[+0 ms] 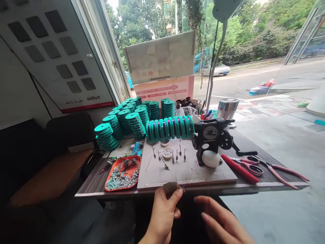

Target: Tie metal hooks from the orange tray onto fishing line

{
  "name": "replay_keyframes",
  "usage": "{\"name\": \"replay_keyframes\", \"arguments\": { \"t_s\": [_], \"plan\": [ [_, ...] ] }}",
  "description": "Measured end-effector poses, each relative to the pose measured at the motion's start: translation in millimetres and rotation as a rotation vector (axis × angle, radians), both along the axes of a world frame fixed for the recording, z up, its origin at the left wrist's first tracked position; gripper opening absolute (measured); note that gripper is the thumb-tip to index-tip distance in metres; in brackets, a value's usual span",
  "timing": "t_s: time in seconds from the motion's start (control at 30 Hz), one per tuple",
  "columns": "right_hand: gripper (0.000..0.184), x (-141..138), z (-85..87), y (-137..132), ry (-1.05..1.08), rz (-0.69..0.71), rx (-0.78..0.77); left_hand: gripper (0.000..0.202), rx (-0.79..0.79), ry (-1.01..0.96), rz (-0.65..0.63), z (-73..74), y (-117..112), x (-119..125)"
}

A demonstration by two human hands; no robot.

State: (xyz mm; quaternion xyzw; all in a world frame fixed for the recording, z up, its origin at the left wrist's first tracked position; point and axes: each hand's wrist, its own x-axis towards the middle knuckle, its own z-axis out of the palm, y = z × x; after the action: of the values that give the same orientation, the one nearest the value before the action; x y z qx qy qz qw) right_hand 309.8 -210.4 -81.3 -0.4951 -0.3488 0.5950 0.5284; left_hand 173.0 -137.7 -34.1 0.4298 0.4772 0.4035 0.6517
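Observation:
My left hand (166, 208) is at the board's front edge, thumb and index finger pinched together. A grey cover (170, 187) wraps its index finger. From the pinch pokes a small blue piece (183, 187), and a thin line seems to run up from there over the board. My right hand (222, 218) is just to the right, fingers apart, with nothing visible in it. Several small dark sinkers with wire-like stems (177, 156) lie on the board (157, 179). Behind them, a row of teal spools (170, 128) sits on the shaft of a black hand-crank winder (210, 134).
An orange tray (106, 185) of small metal and teal parts stands left, near stacked teal spools (133, 123). A bead dish (167, 153) is on the board. Scissors (250, 164), a red-handled tool (240, 169) and pliers (281, 169) lie right. A metal can (228, 109) stands behind.

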Motion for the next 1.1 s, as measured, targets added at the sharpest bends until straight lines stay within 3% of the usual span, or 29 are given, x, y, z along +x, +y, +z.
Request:
{"name": "replay_keyframes", "arguments": {
  "t_s": [0.1, 0.2, 0.27, 0.47, 0.73, 0.93, 1.1],
  "plan": [
    [0.045, 20, 26.6, 13, -0.194, -0.001, 0.081, 0.022, 0.021, 0.044, -0.020, -6.4, -1, 6],
    [0.044, 29, 52.7, 37, -0.011, -0.103, 0.148, 0.022, 0.021, 0.061, -0.030, -6.5, 0, 8],
    [0.044, 27, 60.7, 56, 0.109, -0.132, 0.155, 0.023, 0.000, 0.060, -0.027, -4.9, 1, 9],
    [0.040, 15, 53.6, 86, 0.220, -0.195, 0.132, 0.025, -0.006, 0.057, -0.008, -3.0, 2, 11],
    [0.035, 19, 39.3, 71, 0.266, -0.317, 0.063, 0.018, 0.018, 0.120, -0.066, 0.5, 2, 12],
    [0.036, 15, 50.6, 83, 0.279, -0.284, 0.109, 0.013, -0.029, 0.258, -0.079, 8.8, 0, 13],
    [0.038, 19, 55.5, 79, 0.235, -0.246, 0.140, 0.017, -0.031, 0.224, -0.130, 4.8, 4, 7]
  ]
}}
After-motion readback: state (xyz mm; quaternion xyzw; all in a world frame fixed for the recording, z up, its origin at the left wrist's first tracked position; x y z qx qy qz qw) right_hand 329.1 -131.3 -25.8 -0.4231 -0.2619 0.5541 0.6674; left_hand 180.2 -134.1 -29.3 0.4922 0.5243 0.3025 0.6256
